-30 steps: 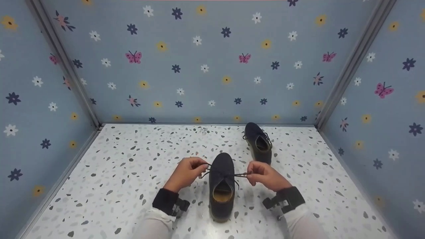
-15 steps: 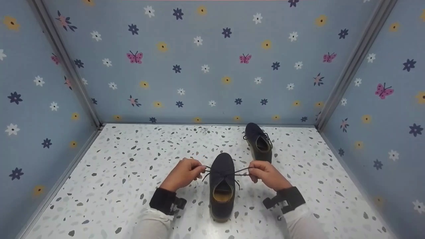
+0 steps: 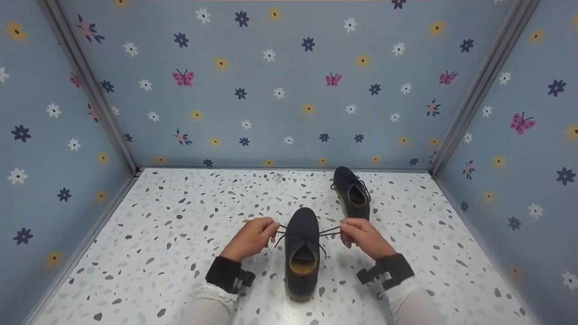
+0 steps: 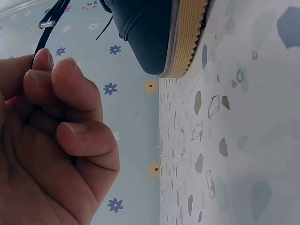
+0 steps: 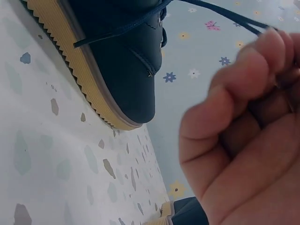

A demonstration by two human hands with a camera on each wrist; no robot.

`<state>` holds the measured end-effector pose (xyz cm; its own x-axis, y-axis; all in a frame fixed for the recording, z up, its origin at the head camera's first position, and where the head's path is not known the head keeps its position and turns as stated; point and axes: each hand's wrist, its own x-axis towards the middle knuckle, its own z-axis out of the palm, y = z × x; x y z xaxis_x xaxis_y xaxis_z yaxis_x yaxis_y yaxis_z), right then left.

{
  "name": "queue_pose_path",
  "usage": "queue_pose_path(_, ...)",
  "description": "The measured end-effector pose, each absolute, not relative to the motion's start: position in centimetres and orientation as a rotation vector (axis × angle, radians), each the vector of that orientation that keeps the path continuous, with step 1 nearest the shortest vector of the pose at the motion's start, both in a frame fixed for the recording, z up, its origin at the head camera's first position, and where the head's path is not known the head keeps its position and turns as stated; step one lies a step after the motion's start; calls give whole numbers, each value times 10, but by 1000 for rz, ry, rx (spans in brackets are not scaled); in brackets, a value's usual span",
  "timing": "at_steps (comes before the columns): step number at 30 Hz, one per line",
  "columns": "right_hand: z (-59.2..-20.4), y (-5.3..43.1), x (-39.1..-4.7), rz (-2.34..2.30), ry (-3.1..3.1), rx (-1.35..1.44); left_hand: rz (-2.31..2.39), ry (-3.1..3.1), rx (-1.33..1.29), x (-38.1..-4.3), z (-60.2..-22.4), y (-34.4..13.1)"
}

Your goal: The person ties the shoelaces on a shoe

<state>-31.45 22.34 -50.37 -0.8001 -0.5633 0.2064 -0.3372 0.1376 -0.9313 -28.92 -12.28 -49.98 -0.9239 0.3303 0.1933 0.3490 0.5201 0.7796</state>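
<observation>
A dark navy lace-up shoe (image 3: 301, 284) stands on the floor between my hands, toe pointing away. My left hand (image 3: 250, 239) pinches a loop of its shoelace (image 3: 282, 226) on the left. On the other side, my right hand (image 3: 366, 238) pinches the opposite loop between thumb and fingers. Both loops stretch out sideways from a knot (image 3: 303, 236) over the tongue, and loose lace ends hang beside the shoe. The right wrist view shows two strands of shoelace (image 5: 225, 13) running to the fingertips. A ribbed tan sole (image 4: 187, 37) shows in the left wrist view.
A matching shoe (image 3: 345, 180) with a tied lace stands farther back to the right, near the rear wall. Blue panels (image 3: 289, 122) printed with flowers and butterflies enclose the speckled white floor (image 3: 203, 198) on three sides. Black camera straps (image 3: 223, 273) circle both wrists.
My left hand has shifted slightly left and my right hand slightly right, drawing the lace loops outward. The right loop's strands spread apart, then came closer together. Both shoes have stayed in place.
</observation>
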Motion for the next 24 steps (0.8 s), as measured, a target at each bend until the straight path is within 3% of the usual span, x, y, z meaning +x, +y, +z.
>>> queue_pose_path(24,-522,246,-322,-1579,2479,-891,-1219,-2693,-743,-291,-510,-138)
